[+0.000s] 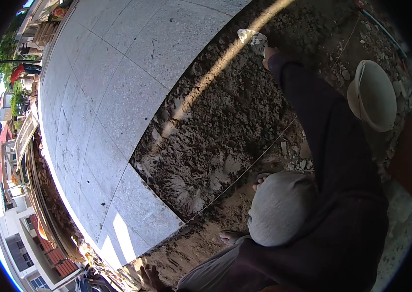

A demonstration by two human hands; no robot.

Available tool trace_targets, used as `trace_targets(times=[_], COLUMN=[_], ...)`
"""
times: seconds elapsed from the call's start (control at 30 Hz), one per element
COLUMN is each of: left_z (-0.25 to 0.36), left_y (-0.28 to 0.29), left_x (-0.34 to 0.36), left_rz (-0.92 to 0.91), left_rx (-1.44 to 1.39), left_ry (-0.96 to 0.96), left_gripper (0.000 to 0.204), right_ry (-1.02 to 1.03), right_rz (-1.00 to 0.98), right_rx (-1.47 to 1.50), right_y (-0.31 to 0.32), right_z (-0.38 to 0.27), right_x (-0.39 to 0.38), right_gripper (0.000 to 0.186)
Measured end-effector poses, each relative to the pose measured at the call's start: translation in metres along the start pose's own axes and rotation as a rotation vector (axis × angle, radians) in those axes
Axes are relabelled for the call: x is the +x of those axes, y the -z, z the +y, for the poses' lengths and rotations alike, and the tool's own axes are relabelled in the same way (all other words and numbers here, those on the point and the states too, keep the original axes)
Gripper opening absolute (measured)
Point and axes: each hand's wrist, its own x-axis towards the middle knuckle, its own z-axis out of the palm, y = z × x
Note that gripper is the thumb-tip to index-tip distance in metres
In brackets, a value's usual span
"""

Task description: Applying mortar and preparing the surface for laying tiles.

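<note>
Over the brown, lumpy bed (215, 131): a flat, white-smeared trowel (253, 37) is gripped by the right hand (269, 57).
Beside the grey, speckled slabs (103, 82): the left hand (151, 278) is held with fingers spread.
Far right: a pale, round basin (378, 97) is seen.

Occluded/cropped:
White-smeared trowel (251, 36): handle hidden in bare right hand (268, 55). Bare left hand (151, 278): cropped near wrist, lower edge.

Right hand (268, 57) extended, gripping, left hand (152, 278) spread
</note>
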Motion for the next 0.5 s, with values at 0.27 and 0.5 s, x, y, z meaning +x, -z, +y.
trace_targets(times=[0.27,0.5], left_z=[0.008,0.033], left_y=[-0.043,-0.066], left_x=[-0.006,0.003], left_rz=[-0.224,-0.301], left_rx=[0.136,0.016], left_ry=[-0.033,-0.046], left_gripper=[0.067,0.066], right_ry=[0.182,0.105], right_rz=[-0.153,-0.240], right_rx=[-0.242,-0.121], right_y=[-0.029,-0.019], right_z=[-0.040,-0.086], right_x=[-0.065,-0.127], right_gripper=[0.034,0.033])
